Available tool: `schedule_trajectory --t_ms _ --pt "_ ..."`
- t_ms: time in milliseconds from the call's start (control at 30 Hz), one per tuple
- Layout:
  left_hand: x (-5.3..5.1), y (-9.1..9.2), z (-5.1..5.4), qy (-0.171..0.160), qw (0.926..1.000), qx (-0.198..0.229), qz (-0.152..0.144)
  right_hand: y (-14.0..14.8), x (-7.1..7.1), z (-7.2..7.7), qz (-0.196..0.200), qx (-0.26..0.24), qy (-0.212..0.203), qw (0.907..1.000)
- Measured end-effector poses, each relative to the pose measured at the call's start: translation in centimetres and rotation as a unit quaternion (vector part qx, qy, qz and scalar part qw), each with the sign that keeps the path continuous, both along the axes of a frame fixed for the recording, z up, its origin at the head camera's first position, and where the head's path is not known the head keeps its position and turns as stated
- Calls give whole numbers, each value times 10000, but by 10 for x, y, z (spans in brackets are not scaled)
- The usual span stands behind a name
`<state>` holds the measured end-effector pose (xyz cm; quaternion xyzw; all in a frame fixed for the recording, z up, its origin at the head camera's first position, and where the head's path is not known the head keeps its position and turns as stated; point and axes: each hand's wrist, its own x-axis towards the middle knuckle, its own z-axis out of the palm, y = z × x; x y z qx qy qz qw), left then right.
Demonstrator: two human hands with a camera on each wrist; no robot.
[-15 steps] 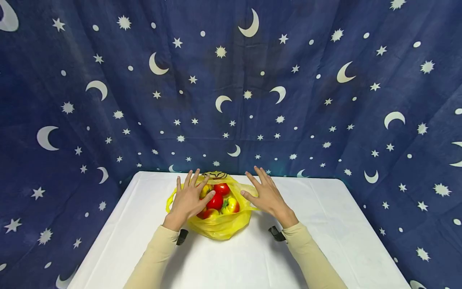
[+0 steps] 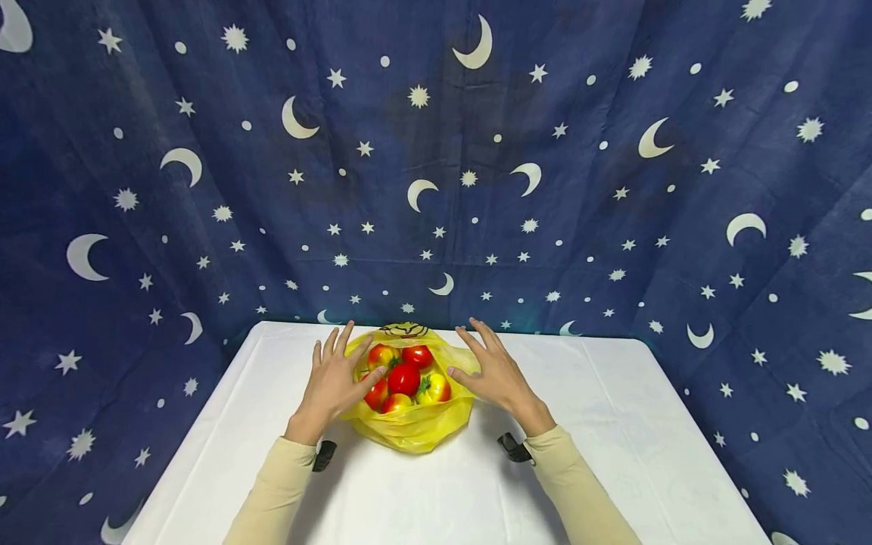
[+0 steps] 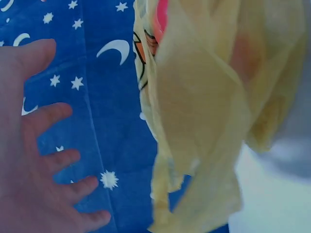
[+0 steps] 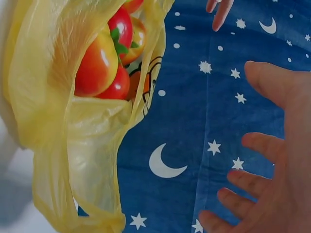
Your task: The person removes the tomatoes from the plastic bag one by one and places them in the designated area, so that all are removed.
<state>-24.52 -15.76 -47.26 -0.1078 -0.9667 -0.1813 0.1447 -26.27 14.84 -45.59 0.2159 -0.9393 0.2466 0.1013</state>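
A yellow plastic bag (image 2: 415,430) stands on the white table with its mouth spread wide. Inside lie several red and yellow fruits that look like tomatoes or apples, among them a plain red one (image 2: 404,379) and a yellow-red one (image 2: 434,388) with green leaves. My left hand (image 2: 331,384) hovers at the bag's left side, fingers spread and holding nothing; the left wrist view shows a gap between it and the bag (image 3: 204,107). On the other side my right hand (image 2: 500,375) is likewise spread, and in the right wrist view it is apart from the bag (image 4: 95,126).
A white cloth covers the table (image 2: 599,439). Behind and at both sides hangs a dark blue curtain (image 2: 436,151) with moons and stars. Black wrist devices, one at the left (image 2: 325,456) and one at the right (image 2: 512,447), sit under the wrists.
My left hand has moved left and a little away from the fruits, uncovering more of them. My right hand has shifted slightly left. The bag has stayed about in place.
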Motion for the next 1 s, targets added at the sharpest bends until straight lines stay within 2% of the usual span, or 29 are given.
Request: schedule_trajectory --t_ms 267,367,667,867,1000 --pt "-1 -13 -9 227 9990 381 -75 -10 3 -4 10 -243 -113 9996" --pt "-1 -17 -12 206 9981 585 -42 -15 4 -7 -11 -363 -195 9991" --pt "-2 -30 -24 -257 9916 1259 115 -27 6 -19 218 -736 24 9970" --pt "-6 -39 -31 -513 9879 1465 28 -31 6 -25 201 -850 -205 9960" --pt "-7 -44 -35 -902 9835 1567 -24 -33 6 -30 216 -978 -360 9943"
